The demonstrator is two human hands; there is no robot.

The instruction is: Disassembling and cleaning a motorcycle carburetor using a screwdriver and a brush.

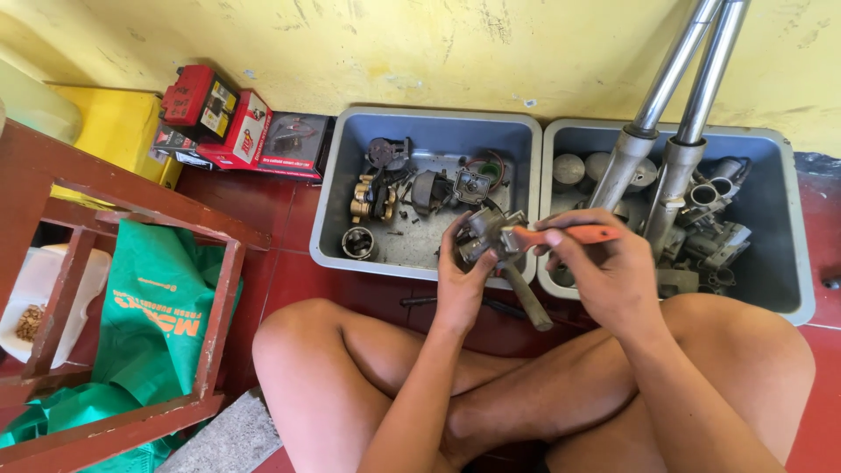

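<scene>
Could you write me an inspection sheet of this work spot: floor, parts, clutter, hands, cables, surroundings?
Surface: red tiled floor.
Job's things: grey metal part; orange-handled tool.
Clutter: left grey tub with small engine parts; right grey tub with fork tubes.
Grips: left hand holds the part; right hand holds the tool.
Cables: nothing seen.
Surroundings: yellow wall, red boxes, green bag, wooden frame.

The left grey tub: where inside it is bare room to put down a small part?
In the left grey tub, the floor is bare along the front between the small round part and the left hand. The back row of metal parts is crowded. The right tub is full.
</scene>
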